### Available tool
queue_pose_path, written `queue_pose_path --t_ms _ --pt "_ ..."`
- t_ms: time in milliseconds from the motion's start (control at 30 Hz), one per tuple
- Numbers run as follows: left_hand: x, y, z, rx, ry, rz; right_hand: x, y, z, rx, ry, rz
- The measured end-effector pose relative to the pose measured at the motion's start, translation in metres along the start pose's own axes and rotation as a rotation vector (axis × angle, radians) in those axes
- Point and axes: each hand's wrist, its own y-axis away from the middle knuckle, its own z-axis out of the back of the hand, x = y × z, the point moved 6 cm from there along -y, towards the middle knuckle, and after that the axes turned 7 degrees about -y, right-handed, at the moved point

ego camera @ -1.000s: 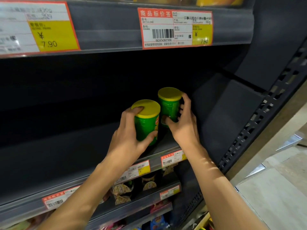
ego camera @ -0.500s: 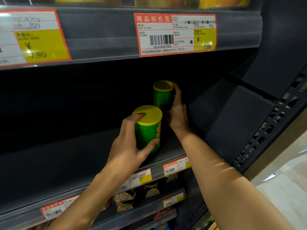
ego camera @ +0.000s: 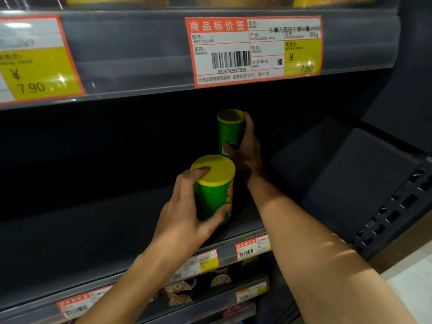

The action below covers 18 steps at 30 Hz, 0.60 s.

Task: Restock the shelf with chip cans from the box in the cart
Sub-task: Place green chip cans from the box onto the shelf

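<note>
Since the earlier frames, the right hand (ego camera: 247,146) has carried its green chip can, the far can (ego camera: 230,130), deeper into the dark shelf (ego camera: 105,232), well behind the near can (ego camera: 216,190) that the left hand (ego camera: 184,213) holds close to the front edge. The near can has barely shifted.

Both hands are grasping: the left wraps the near can with its fingers over the yellow lid and its thumb on the green side; the right has its fingers curled round the far can's side, thumb on the front face. Both cans stand upright. Whether the far can's base already rests on the shelf cannot be told, as the back is in shadow.

That reach suggests the back position of a row is being filled first, with the near can meant to go in front of it. The rest of this shelf level shows no other cans, so restocking seems at an early stage. A price label (ego camera: 254,51) hangs on the rail above.
</note>
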Motion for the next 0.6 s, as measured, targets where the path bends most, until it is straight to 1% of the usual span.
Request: queue_pose_path --t_ms 233,400,533,600 --pt "0.000 0.000 0.000 -0.004 -0.014 -0.003 0.000 -0.003 0.000 -0.020 0.066 0.003" --pt "-0.001 0.001 0.001 -0.009 -0.027 -0.018 0.004 0.002 -0.001 0.012 0.141 -0.018" --pt "-0.001 0.001 0.001 -0.026 -0.026 -0.027 0.013 0.022 0.010 0.058 0.155 -0.110" --pt "-0.001 0.001 0.001 -0.036 -0.021 -0.027 0.024 0.040 0.021 0.046 0.167 -0.079"
